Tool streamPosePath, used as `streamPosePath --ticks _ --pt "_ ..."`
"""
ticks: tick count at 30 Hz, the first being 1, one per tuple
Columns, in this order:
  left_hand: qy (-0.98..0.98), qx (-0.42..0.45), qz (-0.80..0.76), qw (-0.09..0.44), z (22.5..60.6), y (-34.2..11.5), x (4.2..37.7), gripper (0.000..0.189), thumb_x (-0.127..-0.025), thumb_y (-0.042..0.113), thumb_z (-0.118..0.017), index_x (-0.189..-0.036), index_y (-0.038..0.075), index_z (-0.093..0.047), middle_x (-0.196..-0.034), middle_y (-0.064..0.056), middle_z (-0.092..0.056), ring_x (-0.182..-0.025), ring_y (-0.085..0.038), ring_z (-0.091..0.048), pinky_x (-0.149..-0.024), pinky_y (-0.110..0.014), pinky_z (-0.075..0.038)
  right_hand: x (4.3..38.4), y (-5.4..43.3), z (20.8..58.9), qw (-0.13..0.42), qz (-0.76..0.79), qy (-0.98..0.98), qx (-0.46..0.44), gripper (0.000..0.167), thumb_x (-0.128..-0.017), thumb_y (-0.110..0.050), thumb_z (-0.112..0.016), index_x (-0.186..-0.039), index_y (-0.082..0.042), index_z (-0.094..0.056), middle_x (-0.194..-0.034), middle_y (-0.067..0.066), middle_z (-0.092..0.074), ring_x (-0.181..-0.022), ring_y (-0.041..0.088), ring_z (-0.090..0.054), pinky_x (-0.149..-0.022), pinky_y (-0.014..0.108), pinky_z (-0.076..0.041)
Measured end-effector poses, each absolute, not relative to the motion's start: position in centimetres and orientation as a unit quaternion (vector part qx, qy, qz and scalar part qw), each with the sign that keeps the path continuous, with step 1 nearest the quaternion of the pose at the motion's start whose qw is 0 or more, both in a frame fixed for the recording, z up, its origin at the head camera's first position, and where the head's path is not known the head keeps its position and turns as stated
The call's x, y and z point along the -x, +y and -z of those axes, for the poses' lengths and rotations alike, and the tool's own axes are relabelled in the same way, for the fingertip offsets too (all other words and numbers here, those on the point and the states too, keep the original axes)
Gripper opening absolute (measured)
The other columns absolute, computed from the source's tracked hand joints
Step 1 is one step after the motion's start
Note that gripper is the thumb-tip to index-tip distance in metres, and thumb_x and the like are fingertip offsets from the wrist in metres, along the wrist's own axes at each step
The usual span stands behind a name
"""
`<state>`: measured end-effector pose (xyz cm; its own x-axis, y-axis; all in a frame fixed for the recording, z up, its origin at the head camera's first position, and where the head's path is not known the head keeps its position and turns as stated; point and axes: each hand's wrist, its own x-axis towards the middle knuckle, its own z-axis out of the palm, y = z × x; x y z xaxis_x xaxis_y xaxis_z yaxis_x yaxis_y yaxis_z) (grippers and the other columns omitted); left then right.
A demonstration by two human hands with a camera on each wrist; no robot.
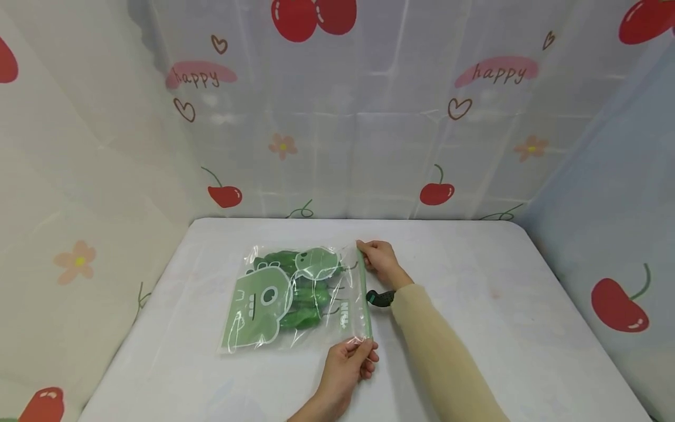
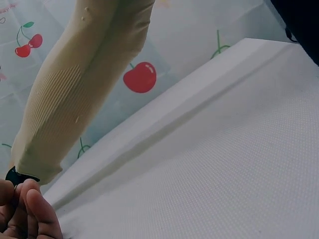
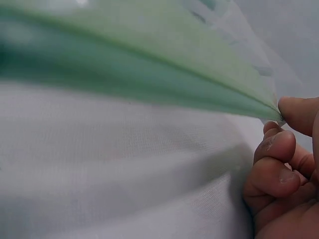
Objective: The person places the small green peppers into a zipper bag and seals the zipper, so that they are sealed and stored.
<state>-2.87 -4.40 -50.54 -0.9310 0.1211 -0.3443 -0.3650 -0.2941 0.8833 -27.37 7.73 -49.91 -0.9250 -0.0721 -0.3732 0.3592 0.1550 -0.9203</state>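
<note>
A clear plastic zip bag [image 1: 248, 328] with a green cartoon print lies flat on the white table, its green-edged mouth facing right. Several green peppers [image 1: 311, 293] show through the plastic, stems toward the mouth. My left hand [image 1: 345, 372] pinches the near corner of the mouth between thumb and fingers. At the far corner, my right hand [image 1: 382, 261] pinches the same edge. The right wrist view shows the green edge strip [image 3: 149, 74] stretched taut to the thumb and forefinger. In the left wrist view, only curled fingertips [image 2: 42, 211] show; the bag is out of sight there.
The white table [image 1: 464, 351] spreads around the bag on all sides. Behind it hangs a pale curtain [image 1: 358, 146] printed with cherries, with more curtain at left and right. A dark device [image 1: 381, 298] sits at the right wrist, by the beige sleeve [image 1: 443, 351].
</note>
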Motion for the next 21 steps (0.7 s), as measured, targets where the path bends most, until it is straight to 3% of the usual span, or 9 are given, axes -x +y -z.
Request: streamPosePath --ticks 15,21 --pt "0.557 0.096 -0.805 0.180 50.48 -4.82 2.84 0.033 -0.103 0.021 -0.062 -0.110 -0.011 -0.069 -0.077 0.003 -0.067 -0.063 -0.004 -0.058 -0.058 -0.019 -0.051 26.72 7.19 50.22 0.141 0.654 0.737 -0.093 0.029 -0.100 -0.034 -0.069 -0.095 -0.005 -0.067 -0.067 -0.001 -0.052 -0.058 0.011 -0.045 -0.053 0.024 -0.037" --pt "0.545 0.071 -0.805 0.222 50.28 -4.89 2.59 0.035 -0.103 0.020 -0.061 -0.115 -0.013 -0.067 -0.079 0.003 -0.067 -0.065 -0.006 -0.059 -0.061 -0.020 -0.051 26.49 7.33 50.27 0.127 0.636 0.757 -0.082 0.029 -0.101 -0.035 -0.067 -0.097 -0.006 -0.068 -0.067 -0.002 -0.052 -0.058 0.011 -0.046 -0.053 0.025 -0.037"
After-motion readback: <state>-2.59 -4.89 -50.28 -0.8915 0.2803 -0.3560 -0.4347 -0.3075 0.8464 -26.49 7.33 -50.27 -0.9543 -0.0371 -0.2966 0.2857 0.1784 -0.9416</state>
